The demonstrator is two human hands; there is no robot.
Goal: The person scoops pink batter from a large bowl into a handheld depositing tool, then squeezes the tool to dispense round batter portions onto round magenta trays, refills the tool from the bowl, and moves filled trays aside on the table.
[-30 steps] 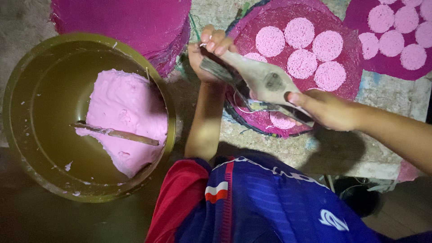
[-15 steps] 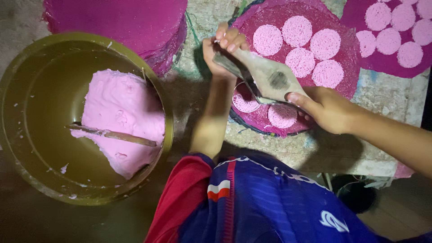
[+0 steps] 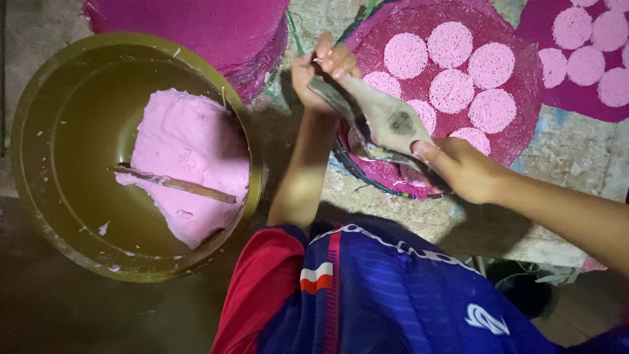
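Note:
My left hand point(image 3: 325, 69) grips the twisted top end of a grey cloth squeeze bag point(image 3: 381, 120). My right hand point(image 3: 460, 167) holds the bag's lower end. The bag hangs over the near edge of a round magenta mat point(image 3: 517, 111) that carries several pale pink round lacy discs point(image 3: 450, 90). To the left stands a big olive bowl point(image 3: 39, 157) with a lump of pink batter point(image 3: 190, 164) and a wooden stick point(image 3: 173, 185) lying across it.
A stack of magenta mats point(image 3: 196, 26) lies at the top left. Another magenta mat with pink discs point(image 3: 583, 59) sits at the top right. All rest on a rough stone surface point(image 3: 576, 164). My blue and red shirt point(image 3: 367, 295) fills the bottom.
Both hands and the bag have shifted a little up and to the right over the mat. One more pink disc shows near the mat's near edge.

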